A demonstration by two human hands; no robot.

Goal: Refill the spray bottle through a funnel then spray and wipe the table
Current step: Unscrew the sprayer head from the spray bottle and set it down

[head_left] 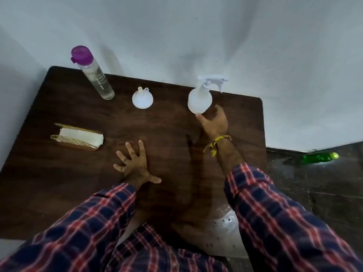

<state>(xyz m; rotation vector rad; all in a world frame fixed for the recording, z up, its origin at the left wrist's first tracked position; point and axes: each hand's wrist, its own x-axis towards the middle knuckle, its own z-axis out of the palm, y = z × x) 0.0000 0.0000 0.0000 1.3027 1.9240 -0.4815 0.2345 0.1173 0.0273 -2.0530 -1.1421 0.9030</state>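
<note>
The right hand (214,119) curls loosely against the base of the white spray bottle (200,101) near the desk's (169,122) far right edge, not yet clamped. The left hand (134,163) lies splayed, empty, mid-desk. Best grip the body firmly before unscrewing the trigger head; the funnel (142,99) waits beside it.

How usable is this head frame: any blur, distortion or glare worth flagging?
Head view: dim, soft overall; wide-angle bending bows the table edges and tilts the purple-capped bottle; the right hand at the spray bottle is slightly smeared; faint sheen on the floor near the green bottle.
</note>
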